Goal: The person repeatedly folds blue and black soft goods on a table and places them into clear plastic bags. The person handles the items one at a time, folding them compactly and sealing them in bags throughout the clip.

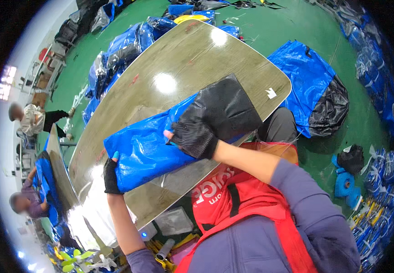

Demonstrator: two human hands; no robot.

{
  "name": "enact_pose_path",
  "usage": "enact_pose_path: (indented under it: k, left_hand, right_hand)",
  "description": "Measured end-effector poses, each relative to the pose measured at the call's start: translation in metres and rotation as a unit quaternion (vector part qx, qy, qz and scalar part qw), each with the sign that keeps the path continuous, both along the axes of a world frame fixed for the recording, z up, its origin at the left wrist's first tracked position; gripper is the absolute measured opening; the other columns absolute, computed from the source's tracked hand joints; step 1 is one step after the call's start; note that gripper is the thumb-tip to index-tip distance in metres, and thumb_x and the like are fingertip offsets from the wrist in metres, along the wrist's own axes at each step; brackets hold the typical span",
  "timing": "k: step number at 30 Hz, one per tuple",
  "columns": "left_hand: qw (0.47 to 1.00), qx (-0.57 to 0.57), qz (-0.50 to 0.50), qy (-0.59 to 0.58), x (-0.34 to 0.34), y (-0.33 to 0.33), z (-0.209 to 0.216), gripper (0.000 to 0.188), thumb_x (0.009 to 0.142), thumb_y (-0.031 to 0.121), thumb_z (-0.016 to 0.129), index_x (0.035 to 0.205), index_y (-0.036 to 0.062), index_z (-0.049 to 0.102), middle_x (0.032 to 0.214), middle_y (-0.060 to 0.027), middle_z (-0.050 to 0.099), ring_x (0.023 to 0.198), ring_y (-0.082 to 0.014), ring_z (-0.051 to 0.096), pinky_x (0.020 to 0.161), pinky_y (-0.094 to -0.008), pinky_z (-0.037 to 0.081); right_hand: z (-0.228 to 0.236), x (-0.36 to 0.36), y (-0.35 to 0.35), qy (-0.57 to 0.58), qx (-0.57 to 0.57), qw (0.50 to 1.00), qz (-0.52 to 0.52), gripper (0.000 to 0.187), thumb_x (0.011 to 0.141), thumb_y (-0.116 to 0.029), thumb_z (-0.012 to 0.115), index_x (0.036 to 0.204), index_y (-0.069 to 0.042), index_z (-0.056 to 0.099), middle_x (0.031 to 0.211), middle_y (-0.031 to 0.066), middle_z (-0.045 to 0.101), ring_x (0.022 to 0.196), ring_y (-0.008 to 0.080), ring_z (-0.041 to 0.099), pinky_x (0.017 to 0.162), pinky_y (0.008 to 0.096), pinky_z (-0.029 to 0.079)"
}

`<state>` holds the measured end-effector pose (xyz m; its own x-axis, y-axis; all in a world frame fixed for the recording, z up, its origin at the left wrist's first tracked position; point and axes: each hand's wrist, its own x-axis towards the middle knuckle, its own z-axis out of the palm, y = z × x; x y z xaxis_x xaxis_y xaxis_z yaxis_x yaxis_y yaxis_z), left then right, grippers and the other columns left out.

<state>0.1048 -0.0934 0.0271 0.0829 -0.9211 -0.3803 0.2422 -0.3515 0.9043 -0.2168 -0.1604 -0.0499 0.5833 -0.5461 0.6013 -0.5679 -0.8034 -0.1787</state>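
A folded blue and black plastic sheet [153, 152] lies slantwise over the tabletop, its black end [233, 102] toward the far right. My left hand [111, 176], in a dark fingerless glove, grips the sheet's left end, thumb on top. Near the join of blue and black, my right hand [194, 138] rests palm down in a striped dark glove. Its fingers are bent and drawn together on the material, with the thumb pointing left. Clear plastic film [178, 178] shows beneath the sheet along its near edge.
The glossy brown table [183, 54] has rounded corners. Beside it on the green floor lies another blue and black bag [310, 86]. Wrapped blue bundles [128, 45] line the far left side. Two people sit or stand at left, one by another table [62, 168].
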Motion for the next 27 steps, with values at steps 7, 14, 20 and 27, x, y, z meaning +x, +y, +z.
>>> enact_pose_path:
  k: [7,14,20,27]
  left_hand:
    - [0.975,-0.142,-0.120,-0.120,-0.159,-0.046,0.026,0.077,0.093,0.052,0.047,0.150,0.0082,0.020,0.149,-0.0130,0.033,0.134,-0.0308,0.036,0.113,-0.0438,0.026]
    - [0.626,-0.428,-0.317,-0.569,-0.276,-0.088,-0.001,0.083,0.083,0.058,0.050,0.147,0.0092,0.031,0.151,-0.0250,0.024,0.141,-0.0465,0.016,0.111,-0.0610,0.004]
    - [0.514,-0.379,-0.397,-0.660,-0.274,-0.082,-0.010,0.085,0.081,0.065,0.049,0.147,0.0145,0.032,0.152,-0.0231,0.023,0.140,-0.0467,0.016,0.109,-0.0647,0.003]
    - [0.556,-0.380,-0.297,-0.677,-0.281,-0.096,-0.042,0.087,0.081,0.064,0.052,0.147,0.0124,0.030,0.153,-0.0225,0.023,0.141,-0.0440,0.016,0.109,-0.0633,0.004]
  right_hand:
    - [-0.039,-0.030,0.033,0.001,0.272,0.962,0.021,0.029,0.096,-0.022,0.042,0.121,-0.013,0.055,0.117,0.0152,0.059,0.099,0.0289,0.058,0.083,0.0383,0.049]
    - [-0.069,-0.040,0.032,-0.541,0.649,0.457,0.279,0.051,0.101,-0.032,0.038,0.145,-0.011,0.024,0.147,0.0105,0.035,0.133,0.0233,0.035,0.113,0.0377,0.027]
    - [-0.075,-0.050,0.035,-0.053,0.483,0.870,0.078,0.071,0.093,-0.054,0.043,0.149,-0.015,0.022,0.155,0.0185,0.014,0.143,0.0324,0.014,0.118,0.0475,0.009]
    - [0.040,-0.083,0.050,0.381,0.263,0.873,0.154,0.053,0.087,-0.038,0.052,0.134,-0.013,0.050,0.136,0.0223,0.048,0.115,0.0393,0.054,0.105,0.0497,0.036]
